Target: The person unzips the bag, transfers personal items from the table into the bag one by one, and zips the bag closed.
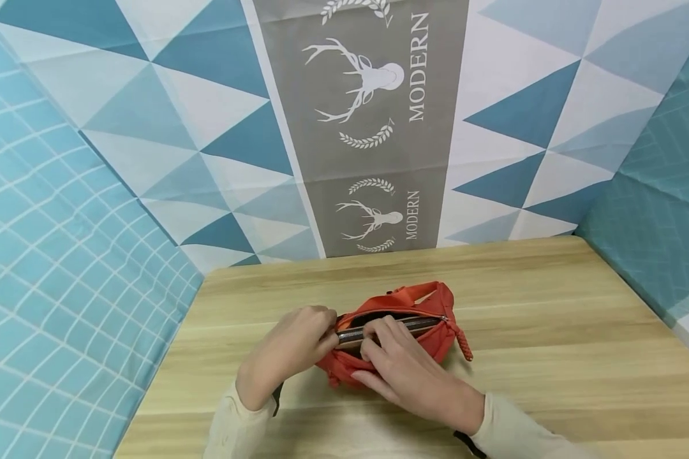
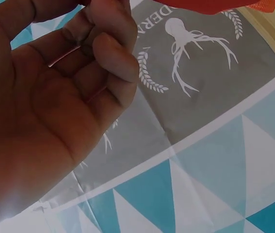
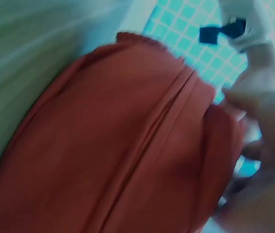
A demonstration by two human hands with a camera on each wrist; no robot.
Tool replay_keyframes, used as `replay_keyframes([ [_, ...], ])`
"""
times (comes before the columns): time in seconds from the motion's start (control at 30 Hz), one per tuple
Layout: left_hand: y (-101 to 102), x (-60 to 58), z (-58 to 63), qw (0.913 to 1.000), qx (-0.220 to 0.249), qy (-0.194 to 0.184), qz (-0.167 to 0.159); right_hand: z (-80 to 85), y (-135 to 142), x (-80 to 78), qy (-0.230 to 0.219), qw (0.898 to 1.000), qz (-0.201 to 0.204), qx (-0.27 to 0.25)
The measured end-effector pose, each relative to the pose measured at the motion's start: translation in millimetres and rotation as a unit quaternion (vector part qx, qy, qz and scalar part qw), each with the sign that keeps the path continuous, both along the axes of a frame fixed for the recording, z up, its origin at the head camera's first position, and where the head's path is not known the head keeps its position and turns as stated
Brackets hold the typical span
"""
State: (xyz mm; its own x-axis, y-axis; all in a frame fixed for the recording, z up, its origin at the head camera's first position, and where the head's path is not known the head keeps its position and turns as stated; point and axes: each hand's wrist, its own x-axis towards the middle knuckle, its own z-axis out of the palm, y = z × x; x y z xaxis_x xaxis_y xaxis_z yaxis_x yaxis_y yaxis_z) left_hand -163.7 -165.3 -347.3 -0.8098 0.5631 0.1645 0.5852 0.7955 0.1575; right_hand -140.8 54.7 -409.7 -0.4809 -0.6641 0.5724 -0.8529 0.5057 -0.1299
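Note:
A red waist bag (image 1: 444, 341) lies on the table with its top zipper open. Inside the opening is a dark item with a metal zipper and brown edges, which looks like a wallet (image 1: 420, 323). My left hand (image 1: 295, 341) pinches the bag's left end, its fingertips partly hidden by the knuckles. In the left wrist view, the left hand's (image 2: 74, 92) fingers curl beneath the red fabric. My right hand (image 1: 404, 366) reaches over the near side, its curled fingers gripping the wallet at the opening. The bag's red side (image 3: 98, 131) fills much of the blurred right wrist view.
The wooden table (image 1: 551, 357) extends around the bag. A braided red zipper pull (image 1: 464, 341) hangs at the bag's right end. Behind the table hangs a patterned cloth (image 1: 373, 159), with blue checked cloth (image 1: 63, 255) along the left.

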Motion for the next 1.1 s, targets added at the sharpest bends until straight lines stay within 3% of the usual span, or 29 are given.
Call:
replay_keyframes([
  [0.13,5.4,2.3,-1.1,1.0000,0.002,-0.006,-0.008,-1.8,-4.0,7.6,-0.011,0.999,-0.033,-0.006],
  [0.27,8.4,5.1,-2.4,0.9994,0.011,-0.024,-0.023,-2.4,-1.1,3.5,0.015,0.998,0.031,-0.049],
  [0.37,9.4,5.9,-2.2,0.9990,0.019,-0.029,-0.029,-1.9,2.6,-1.8,0.059,0.991,0.087,-0.086],
  [0.47,8.9,4.9,-0.6,0.9992,0.025,-0.018,-0.026,-1.0,2.6,-5.0,0.091,0.985,0.111,-0.100],
  [0.77,6.8,3.4,2.5,0.9995,0.021,-0.009,-0.024,-1.6,0.9,-3.3,0.099,0.990,0.098,-0.026],
  [0.97,10.1,2.2,-2.1,0.9998,0.009,0.009,-0.018,-3.3,0.9,-0.6,0.043,0.996,0.079,0.009],
  [1.1,12.3,4.3,-4.1,0.9999,0.009,0.000,-0.013,-2.0,2.9,-0.9,0.005,0.996,0.086,0.015],
])
